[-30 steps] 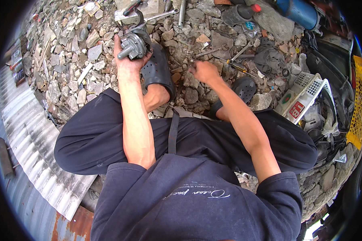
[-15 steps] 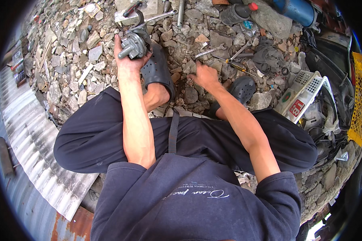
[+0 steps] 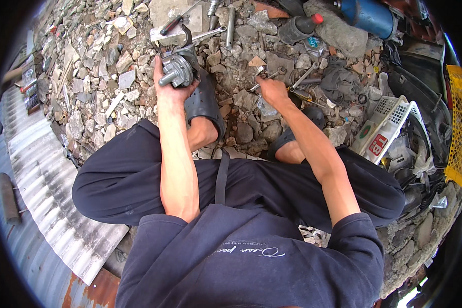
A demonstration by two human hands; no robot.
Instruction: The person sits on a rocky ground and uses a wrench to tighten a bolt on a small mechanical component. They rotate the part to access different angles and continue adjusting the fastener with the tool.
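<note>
My left hand (image 3: 175, 92) is closed around a grey cast-metal housing (image 3: 177, 70) with a rounded stub, held above my dark clog (image 3: 204, 105). A dark curved lever (image 3: 187, 36) projects from its far side. To the right, my right hand (image 3: 273, 92) is low over the stones, its fingers closed on a small wrench (image 3: 264, 82). The fingertips cover part of the wrench's shaft. Just right of that hand lie another wrench (image 3: 304, 77) and a yellow-and-black screwdriver (image 3: 308, 97).
Beyond lie a long wrench (image 3: 208, 34), a metal tube (image 3: 231, 28) and a red-and-black screwdriver (image 3: 172, 24). At right are a dark cloth (image 3: 341, 82), a white plastic basket (image 3: 362, 138) and a red-capped bottle (image 3: 299, 30). Corrugated sheeting (image 3: 51, 174) lies left.
My right hand has moved slightly right and away from me, and its fingers now grip the wrench, which has shifted and turned. My left hand still holds the metal housing.
</note>
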